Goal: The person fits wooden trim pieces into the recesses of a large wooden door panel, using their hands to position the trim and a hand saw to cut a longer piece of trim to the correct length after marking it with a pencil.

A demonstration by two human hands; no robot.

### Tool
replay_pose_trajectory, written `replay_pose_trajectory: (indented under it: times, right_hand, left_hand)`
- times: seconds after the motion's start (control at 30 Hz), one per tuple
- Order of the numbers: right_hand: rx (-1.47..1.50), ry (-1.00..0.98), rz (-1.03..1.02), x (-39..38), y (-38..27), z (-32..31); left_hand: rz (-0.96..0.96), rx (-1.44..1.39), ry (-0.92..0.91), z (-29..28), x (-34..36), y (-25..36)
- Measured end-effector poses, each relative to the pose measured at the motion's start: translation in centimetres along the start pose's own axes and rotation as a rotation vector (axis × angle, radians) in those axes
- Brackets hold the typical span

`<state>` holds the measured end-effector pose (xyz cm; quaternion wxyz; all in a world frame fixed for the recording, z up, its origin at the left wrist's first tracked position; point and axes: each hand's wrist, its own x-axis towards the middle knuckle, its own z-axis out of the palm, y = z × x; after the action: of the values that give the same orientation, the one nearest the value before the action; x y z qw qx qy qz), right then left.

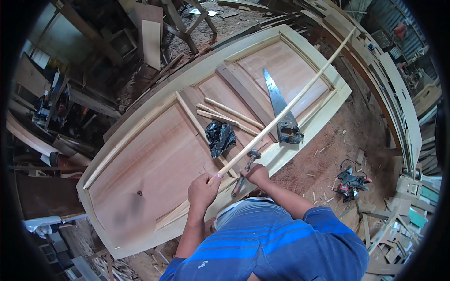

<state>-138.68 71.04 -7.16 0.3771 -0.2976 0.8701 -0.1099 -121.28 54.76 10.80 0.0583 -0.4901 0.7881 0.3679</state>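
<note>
My left hand is closed around the near end of a long, thin wooden strip. The strip slants up and to the right, across a large panelled wooden door and past its far right edge. In my right hand is a hammer, its head upward and its handle pointing down toward the door's near edge. A handsaw lies on the door, partly crossed by the strip. Left of the saw rest a crumpled black plastic bag and several short wooden strips.
A corded power tool sits on the dirt floor at right, among wood scraps. Long boards are stacked along the right side. Offcuts pile up at lower right. A wooden trestle stands beyond the door.
</note>
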Motion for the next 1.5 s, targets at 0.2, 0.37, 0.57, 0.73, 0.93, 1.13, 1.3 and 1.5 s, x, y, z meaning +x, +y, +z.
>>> replay_pose_trajectory:
  times: [0.2, 0.37, 0.57, 0.73, 0.93, 1.13, 1.3, 1.5]
  right_hand:
    - [0.459, 0.459, 0.02, 1.0, 1.5, 1.5]
    - [0.521, 0.474, -0.129, 3.8, 1.6, -0.8]
    - [0.56, 0.471, -0.176, 9.9, 0.7, -2.0]
    - [0.296, 0.467, -0.343, 7.8, 3.0, -2.8]
    - [0.267, 0.481, -0.243, 1.6, 7.3, -1.8]
    - [0.33, 0.589, -0.167, -2.5, 11.2, -1.2]
    - [0.209, 0.5, -0.186, -4.3, 12.0, -0.8]
    - [0.065, 0.525, -0.259, -5.8, 12.7, 0.9]
  left_hand:
    - [-0.002, -0.003, -0.032, -0.2, -0.2, 0.4]
    - [0.063, -0.052, -0.033, 0.0, -0.9, 0.2]
    - [0.091, -0.056, -0.04, 0.9, -0.8, -0.7]
    - [0.149, -0.066, -0.017, 3.7, 1.3, -3.3]
    - [0.277, -0.097, 0.061, 9.4, 5.0, -7.6]
    - [0.381, -0.002, 0.017, 12.1, 6.5, -10.9]
    - [0.471, 0.13, -0.031, 12.6, 8.5, -11.9]
    - [0.397, 0.239, -0.118, 12.1, 8.3, -10.2]
